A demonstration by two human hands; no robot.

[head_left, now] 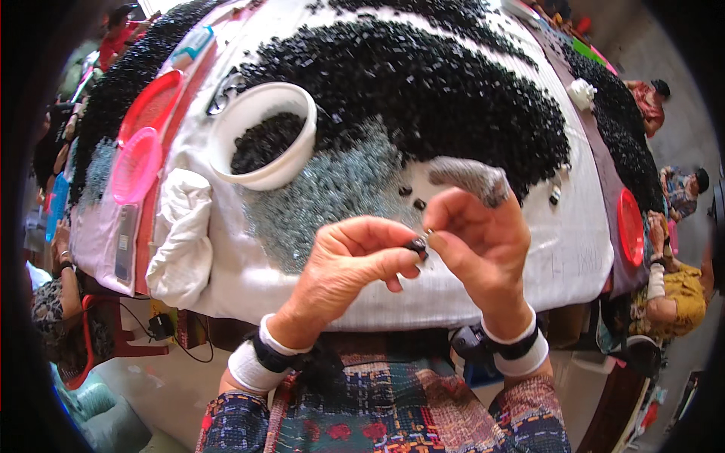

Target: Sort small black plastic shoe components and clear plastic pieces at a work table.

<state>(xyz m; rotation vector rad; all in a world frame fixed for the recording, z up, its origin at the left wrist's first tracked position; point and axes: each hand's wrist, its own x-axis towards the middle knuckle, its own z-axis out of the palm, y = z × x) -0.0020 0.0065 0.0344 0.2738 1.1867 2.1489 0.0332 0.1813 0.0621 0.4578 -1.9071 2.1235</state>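
Observation:
Over the near part of the white-covered table, my left hand (340, 260) pinches a small black piece (417, 245) between thumb and fingers. My right hand (487, 253) meets it there, its thumb and finger closed on a tiny metal-coloured piece (430, 232) at the black one. A grey knitted cover (468, 181) sits on a finger of the right hand. Just beyond my hands spreads a heap of small silvery metal pieces (325, 204). Behind it lies a broad mound of small black pieces (415, 83). A few black pieces (405, 191) lie loose between the heaps and my right hand.
A white basin (226, 143) partly filled with black pieces stands left of the mound. A crumpled white cloth (181, 234) lies nearer. Pink (136, 166) and red baskets (155, 102) are further left. Other people (680, 302) sit at neighbouring tables on both sides.

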